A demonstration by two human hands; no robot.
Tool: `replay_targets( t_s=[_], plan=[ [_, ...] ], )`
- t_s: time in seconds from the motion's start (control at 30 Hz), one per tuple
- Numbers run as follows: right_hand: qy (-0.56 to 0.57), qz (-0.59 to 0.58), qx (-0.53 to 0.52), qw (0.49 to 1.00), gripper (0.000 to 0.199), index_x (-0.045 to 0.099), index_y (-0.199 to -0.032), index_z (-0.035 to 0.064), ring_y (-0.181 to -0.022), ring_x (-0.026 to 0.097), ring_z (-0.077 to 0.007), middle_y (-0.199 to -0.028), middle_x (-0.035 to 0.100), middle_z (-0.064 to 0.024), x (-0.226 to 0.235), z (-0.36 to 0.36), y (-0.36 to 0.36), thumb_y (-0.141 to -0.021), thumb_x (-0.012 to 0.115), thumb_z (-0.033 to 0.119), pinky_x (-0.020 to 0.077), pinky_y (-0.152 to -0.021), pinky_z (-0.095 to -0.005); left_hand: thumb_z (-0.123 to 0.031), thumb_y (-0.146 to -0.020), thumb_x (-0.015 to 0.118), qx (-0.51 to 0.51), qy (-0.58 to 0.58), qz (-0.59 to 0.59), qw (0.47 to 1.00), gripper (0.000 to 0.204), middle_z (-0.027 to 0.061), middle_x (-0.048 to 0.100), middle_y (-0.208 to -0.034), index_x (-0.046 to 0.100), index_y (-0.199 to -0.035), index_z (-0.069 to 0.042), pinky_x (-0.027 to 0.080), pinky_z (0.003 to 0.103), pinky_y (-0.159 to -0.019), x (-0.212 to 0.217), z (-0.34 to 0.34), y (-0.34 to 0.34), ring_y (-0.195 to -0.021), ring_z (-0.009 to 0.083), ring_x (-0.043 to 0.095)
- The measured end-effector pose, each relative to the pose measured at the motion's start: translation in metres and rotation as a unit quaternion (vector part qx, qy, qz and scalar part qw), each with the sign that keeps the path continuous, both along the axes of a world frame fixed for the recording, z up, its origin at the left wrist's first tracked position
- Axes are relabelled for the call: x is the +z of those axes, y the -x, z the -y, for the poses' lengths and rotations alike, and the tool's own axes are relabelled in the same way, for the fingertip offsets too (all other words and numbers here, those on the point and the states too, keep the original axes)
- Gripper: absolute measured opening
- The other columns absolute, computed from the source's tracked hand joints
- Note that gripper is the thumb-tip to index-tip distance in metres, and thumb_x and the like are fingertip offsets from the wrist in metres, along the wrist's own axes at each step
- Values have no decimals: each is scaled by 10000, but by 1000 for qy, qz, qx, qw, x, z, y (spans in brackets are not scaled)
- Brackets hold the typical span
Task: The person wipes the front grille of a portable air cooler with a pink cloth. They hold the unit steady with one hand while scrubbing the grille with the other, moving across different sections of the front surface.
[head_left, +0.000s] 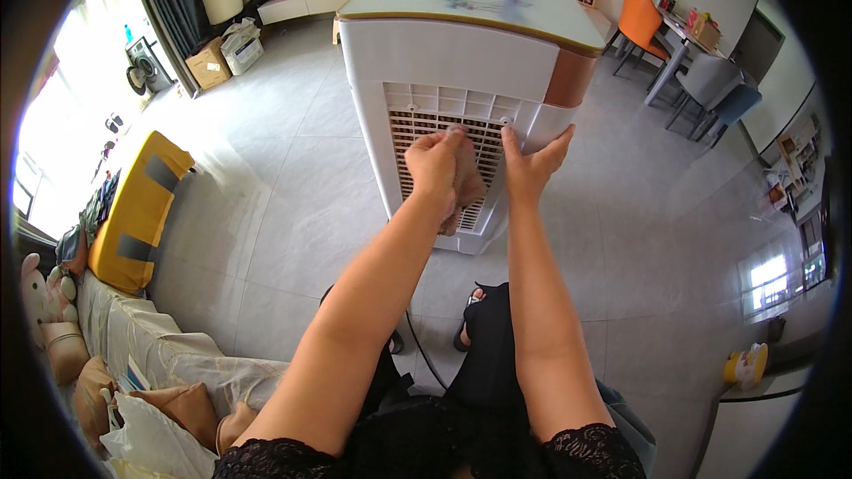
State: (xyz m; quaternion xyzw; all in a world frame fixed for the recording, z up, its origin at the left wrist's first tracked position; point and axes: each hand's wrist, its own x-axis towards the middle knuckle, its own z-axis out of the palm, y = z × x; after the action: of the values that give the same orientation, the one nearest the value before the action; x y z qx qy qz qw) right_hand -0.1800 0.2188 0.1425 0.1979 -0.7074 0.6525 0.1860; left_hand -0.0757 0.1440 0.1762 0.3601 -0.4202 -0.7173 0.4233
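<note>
A tall white air cooler (448,49) stands in front of me, its slatted grille (404,137) facing my body. In my left hand (432,164) is a crumpled brownish-grey cloth (468,179), pinched at the top and hanging over the grille. The slats behind the cloth and hand are partly hidden. My right hand (535,164) lies against the cooler's right corner, thumb on the panel beside the grille and fingers spread toward the side. It holds nothing loose.
A dark cord (424,350) runs along the floor between my feet. A cloth-covered sofa (160,333) with cushions and a yellow piece (133,213) stand on the left. Chairs, one an orange chair (641,22), are at the far right by a table.
</note>
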Motion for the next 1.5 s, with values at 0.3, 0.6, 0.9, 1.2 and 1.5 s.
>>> replay_targets(
  t_s=[0.3, 0.6, 0.9, 1.2, 1.5],
  plan=[
    [-1, 15, 9, 1000, 1140, 34, -1494, -35, -1420, 127, -408, -1526, 113, -282, -4, 5, 1, -725, 799, 313, 167, -1155, -483, -90, -790, 751, -21, 11, -41, 999, 149, 79, 664, -790, 647, -818, 12, 487, 274, -673, -29, 21, 5, -729, 139, 602],
    [8, 49, 31, 998, 1132, 22, -1503, 0, -1431, 93, -391, -1544, 75, -249, 1, 3, -3, -736, 801, 295, 151, -1162, -484, -100, -819, 725, 60, 10, -3, 998, 159, 118, 678, -838, 655, -849, 39, 510, 295, -700, -38, 22, 2, -764, 174, 628],
    [15, 34, 25, 999, 1116, 68, -1499, -8, -1422, 151, -400, -1534, 142, -248, 0, 1, -1, -721, 794, 328, 180, -1155, -498, -85, -815, 739, 84, -40, -138, 986, 166, 94, 656, -834, 610, -852, 13, 519, 275, -661, -39, 26, 2, -750, 158, 624],
    [7, 30, 33, 999, 1119, 52, -1493, -32, -1422, 139, -395, -1525, 124, -264, -3, 1, 2, -731, 806, 287, 184, -1154, -474, -70, -794, 759, 8, -4, -62, 998, 177, 86, 668, -852, 641, -884, 26, 518, 270, -690, -44, 2, 22, -762, 153, 628],
    [5, 28, 24, 999, 1117, 46, -1498, -14, -1419, 149, -395, -1526, 121, -259, -3, -1, 4, -736, 798, 303, 186, -1154, -482, -130, -814, 737, 36, 13, -20, 999, 188, 105, 671, -841, 652, -869, 29, 503, 283, -695, -57, 10, 16, -754, 153, 615]
  ],
)
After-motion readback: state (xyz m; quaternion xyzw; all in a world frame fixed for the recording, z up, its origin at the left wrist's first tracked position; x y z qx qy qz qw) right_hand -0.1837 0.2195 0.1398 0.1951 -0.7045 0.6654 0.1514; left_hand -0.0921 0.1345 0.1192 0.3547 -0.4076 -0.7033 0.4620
